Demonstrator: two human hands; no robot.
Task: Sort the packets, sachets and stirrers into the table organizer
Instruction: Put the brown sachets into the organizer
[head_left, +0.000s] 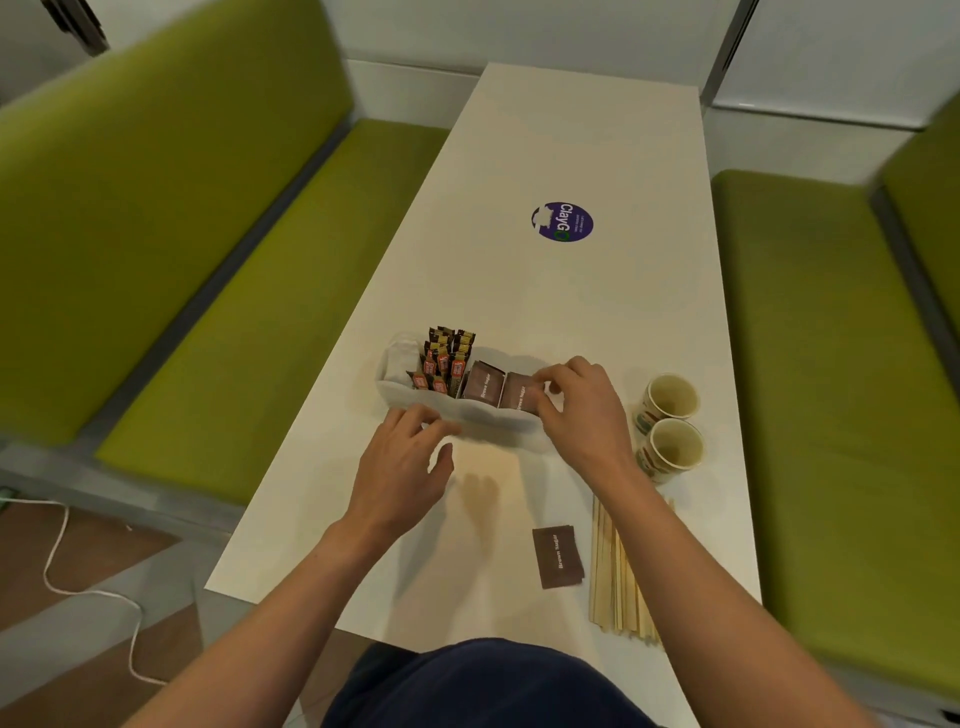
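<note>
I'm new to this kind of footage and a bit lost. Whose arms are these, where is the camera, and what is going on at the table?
There is no machine here. A person wears one camera on the head, looking down at their own arms. The right hand pinches brown sugar packets in the right-end compartment of the white organizer. The left hand seems to touch the organizer's near wall with its fingers. Coffee sticks stand in another compartment. On the table are a loose brown packet, wooden stirrers and two paper cups.

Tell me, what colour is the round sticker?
The sticker is purple with white writing, in the head view.
</note>
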